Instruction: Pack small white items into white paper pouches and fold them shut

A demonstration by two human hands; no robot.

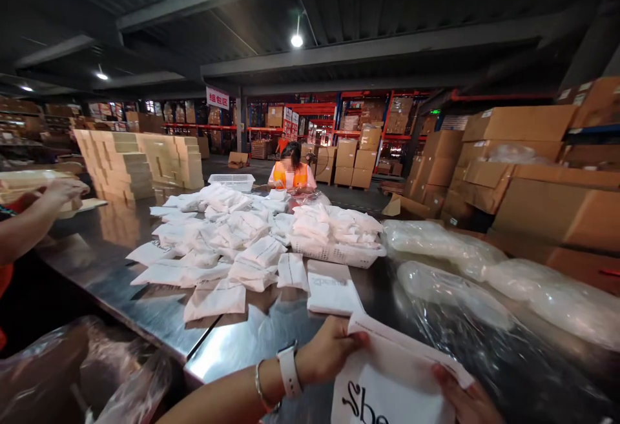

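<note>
Both my hands hold one flat white packet (397,379) with black lettering, low over the near edge of a steel table (159,321). My left hand (329,350), with a white watch on its wrist, grips the packet's left edge. My right hand (465,398) grips its right edge with fingers on top. Just beyond lies a small stack of the same white packets (332,288). A wide heap of white packets (217,243) covers the table's middle.
A white basket (339,253) heaped with packets stands mid-table, another basket (232,182) at the far end. Clear plastic bags (484,288) spread at right. A person in an orange vest (290,172) works opposite. Another person's arm (39,217) reaches in at left. Cardboard boxes (533,172) line the right.
</note>
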